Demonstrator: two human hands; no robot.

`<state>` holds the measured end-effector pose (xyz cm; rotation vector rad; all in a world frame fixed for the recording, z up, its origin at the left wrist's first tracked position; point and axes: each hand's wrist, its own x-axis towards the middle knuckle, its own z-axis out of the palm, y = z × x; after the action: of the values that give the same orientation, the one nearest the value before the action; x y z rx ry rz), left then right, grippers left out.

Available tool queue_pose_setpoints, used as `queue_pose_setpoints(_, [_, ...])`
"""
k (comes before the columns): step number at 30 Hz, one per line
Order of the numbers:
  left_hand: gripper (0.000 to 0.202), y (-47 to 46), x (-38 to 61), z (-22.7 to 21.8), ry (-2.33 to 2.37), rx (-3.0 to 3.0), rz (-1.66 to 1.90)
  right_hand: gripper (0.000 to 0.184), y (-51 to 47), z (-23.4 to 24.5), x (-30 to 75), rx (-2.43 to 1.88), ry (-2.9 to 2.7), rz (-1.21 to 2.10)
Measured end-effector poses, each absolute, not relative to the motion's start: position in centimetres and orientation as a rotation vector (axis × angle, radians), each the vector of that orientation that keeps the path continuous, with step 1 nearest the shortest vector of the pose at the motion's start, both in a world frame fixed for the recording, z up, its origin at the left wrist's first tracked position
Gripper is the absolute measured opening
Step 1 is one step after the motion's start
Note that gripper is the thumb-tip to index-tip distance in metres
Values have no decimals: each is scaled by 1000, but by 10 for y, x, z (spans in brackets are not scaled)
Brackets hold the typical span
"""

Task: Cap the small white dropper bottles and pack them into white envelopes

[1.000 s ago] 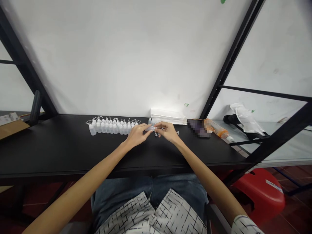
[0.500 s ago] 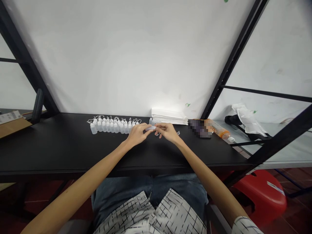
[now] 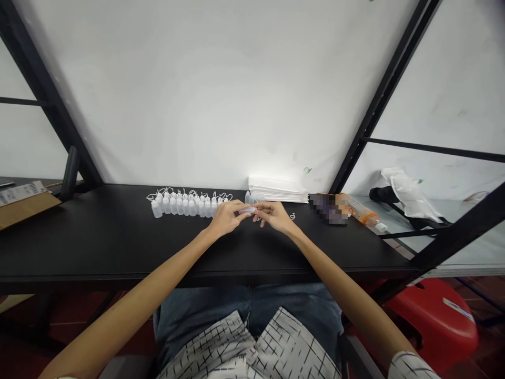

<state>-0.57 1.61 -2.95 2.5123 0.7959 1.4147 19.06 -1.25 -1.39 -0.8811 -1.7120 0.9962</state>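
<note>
A small translucent squeeze bottle [image 3: 246, 210] lies on its side between my two hands, above the black table. My left hand [image 3: 226, 217] is closed on the bottle's body. At its right end, the fingertips of my right hand [image 3: 273, 215] pinch the neck or cap; the fingers hide which. Left of my hands stand rows of similar squeeze bottles [image 3: 185, 204], upright, with white looped cap straps on top. Just behind my hands another squeeze bottle [image 3: 248, 197] stands, partly covered. A small white cap ring [image 3: 292, 216] lies right of my right hand.
Behind my hands a stack of white paper [image 3: 276, 188] rests against the wall. To the right lie a blurred dark packet [image 3: 328, 208] and an orange-labelled bottle [image 3: 365, 215]. A cardboard box [image 3: 27, 204] sits at the far left. Black frame posts [image 3: 355, 147] flank the table.
The view has shifted slightly, so everything appears a little further right. Both hands keep hold of the small bottle, with only small finger movements.
</note>
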Motion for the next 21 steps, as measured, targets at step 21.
queue_pose_setpoints(21, [36,10,2,-15,866,1984,1006,37,-8,-19,188,-897,-1713,737])
